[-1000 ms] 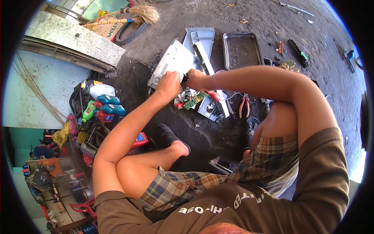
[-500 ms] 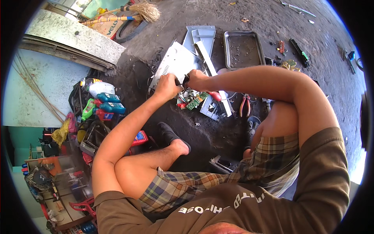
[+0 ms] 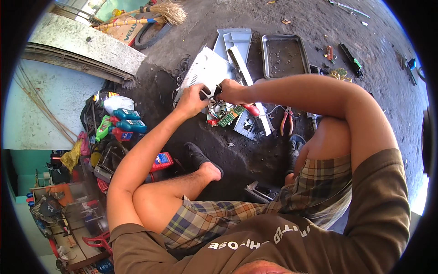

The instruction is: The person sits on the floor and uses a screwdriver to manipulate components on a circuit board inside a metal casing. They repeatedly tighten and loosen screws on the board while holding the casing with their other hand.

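My left hand [image 3: 191, 99] is closed on a small black part [image 3: 204, 94] beside the white casing panel [image 3: 200, 68]. Opposite it, my right hand [image 3: 232, 92] grips a dark piece [image 3: 218, 93] with curled fingers. The exact kind of either piece is too small to tell. Just below both hands lies a heap of electronic parts with a green circuit board [image 3: 231, 117] and wires. A red handle [image 3: 251, 109] shows under my right forearm; whether my hand touches its tool is hidden. A grey metal frame [image 3: 246, 126] rests by the white strip [image 3: 264, 124].
Pliers with red handles [image 3: 287, 123] lie right of the parts. Beyond them is a metal tray [image 3: 305, 59] holding small bits. Plastic bottles [image 3: 130, 126] crowd the left wall, and a broom [image 3: 169, 13] lies at the back left.
My left hand has shifted slightly up and left, and its fingers have opened a little around the black part. My right hand has stayed nearly in place.
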The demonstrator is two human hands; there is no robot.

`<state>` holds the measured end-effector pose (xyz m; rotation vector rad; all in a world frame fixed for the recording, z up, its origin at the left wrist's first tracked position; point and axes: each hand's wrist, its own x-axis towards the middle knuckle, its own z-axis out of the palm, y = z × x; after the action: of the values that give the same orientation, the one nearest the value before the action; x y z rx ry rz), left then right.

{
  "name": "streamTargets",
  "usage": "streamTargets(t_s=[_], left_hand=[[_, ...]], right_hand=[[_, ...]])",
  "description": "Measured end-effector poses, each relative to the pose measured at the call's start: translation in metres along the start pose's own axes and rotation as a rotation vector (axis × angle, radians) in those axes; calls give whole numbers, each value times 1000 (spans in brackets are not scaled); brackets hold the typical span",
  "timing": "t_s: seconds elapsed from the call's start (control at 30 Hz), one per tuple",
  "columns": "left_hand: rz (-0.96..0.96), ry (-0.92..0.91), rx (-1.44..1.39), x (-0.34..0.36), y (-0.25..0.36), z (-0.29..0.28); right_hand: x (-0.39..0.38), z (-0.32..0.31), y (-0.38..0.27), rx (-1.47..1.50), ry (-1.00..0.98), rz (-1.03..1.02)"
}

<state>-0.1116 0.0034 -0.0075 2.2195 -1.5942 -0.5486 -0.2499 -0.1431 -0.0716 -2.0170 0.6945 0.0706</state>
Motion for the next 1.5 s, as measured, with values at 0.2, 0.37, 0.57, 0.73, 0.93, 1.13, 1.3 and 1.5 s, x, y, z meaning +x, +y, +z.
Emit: streamTargets(t_s=[0.2,0.37,0.57,0.73,0.93,1.13,1.3,1.5], left_hand=[[229,-32,100,1,-7,1],[306,-72,468,2,0,4],[290,-54,669,3,1,16],[290,-64,730,-1,8,15],[272,-121,738,-5,13,14],[350,-87,722,-7,1,21],[396,-100,768,-14,-2,16],[385,-100,866,-12,2,25]], right_hand=[[-3,-2,1,-8,9,-13],[-11,-9,-12,70,-72,86],[-8,-12,-14,44,-91,99],[-8,-8,-18,57,-42,110],[-7,-7,-21,57,-45,137],[-4,-7,-16,14,-39,118],[-13,-9,-19,29,-30,75],[-7,-11,-17,30,-73,96]])
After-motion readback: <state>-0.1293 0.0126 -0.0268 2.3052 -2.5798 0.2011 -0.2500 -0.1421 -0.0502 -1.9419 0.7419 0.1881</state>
